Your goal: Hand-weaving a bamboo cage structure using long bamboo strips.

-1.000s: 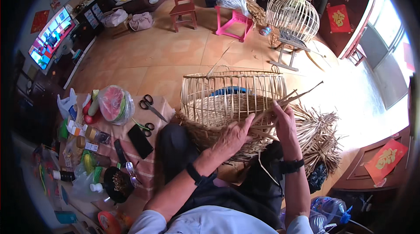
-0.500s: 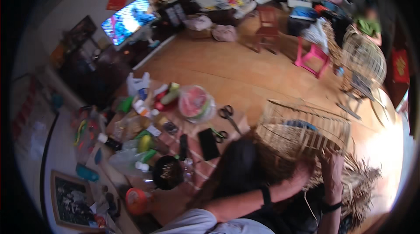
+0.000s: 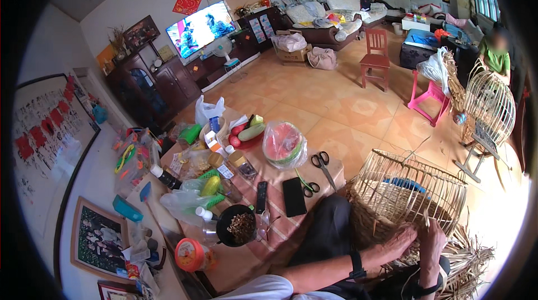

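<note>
In front of me at the right stands a half-woven basket, with thin upright stakes and a plaited straw band around its lower part. My left hand is closed against the woven part; what its fingers hold is hidden. Close beside it, my right hand pinches a pale straw strand whose tip sticks up above the fingers. Something blue shows inside the basket. Loose dry straw lies in a bundle to the right of my hands.
Left of my knee, a cloth-covered table carries scissors, a black phone, a dark bowl, a wrapped cut watermelon and several bottles. Beyond are a pink stool, a red chair and a person with another basket frame.
The view has tilted, so the room and basket sit lower and farther right, and the picture is sharper. Both hands stay close together at the basket's near side.
</note>
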A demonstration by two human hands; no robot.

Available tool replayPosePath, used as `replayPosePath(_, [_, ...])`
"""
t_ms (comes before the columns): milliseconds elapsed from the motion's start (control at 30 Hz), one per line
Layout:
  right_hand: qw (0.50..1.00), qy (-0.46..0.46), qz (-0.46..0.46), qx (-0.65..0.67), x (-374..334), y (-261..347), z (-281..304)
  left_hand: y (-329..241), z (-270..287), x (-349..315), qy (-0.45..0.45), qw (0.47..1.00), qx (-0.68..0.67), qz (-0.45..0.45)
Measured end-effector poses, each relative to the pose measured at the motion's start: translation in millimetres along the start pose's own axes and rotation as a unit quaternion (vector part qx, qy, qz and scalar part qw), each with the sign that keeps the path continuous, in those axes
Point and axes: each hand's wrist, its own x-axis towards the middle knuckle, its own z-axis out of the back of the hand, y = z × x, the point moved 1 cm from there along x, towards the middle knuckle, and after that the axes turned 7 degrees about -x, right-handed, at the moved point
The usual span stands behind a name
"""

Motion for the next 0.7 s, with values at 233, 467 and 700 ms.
replayPosePath(233, [0.943,-0.037,-0.183,0.274,-23.4,-3.0,-2.3,-10.0,1.6,-14.5,-0.169,0.979,0.013,-0.115])
replayPosePath(467, [0.973,-0.124,-0.138,0.140,-37.5,-8.0,-7.6,-26.8,19.3,-11.9,-0.126,0.988,-0.012,-0.083])
replayPosePath(700, [0.809,-0.109,-0.262,0.515,-55.3,-26.6,-20.0,-38.1,27.2,-8.2,-0.113,0.992,0.008,-0.058])
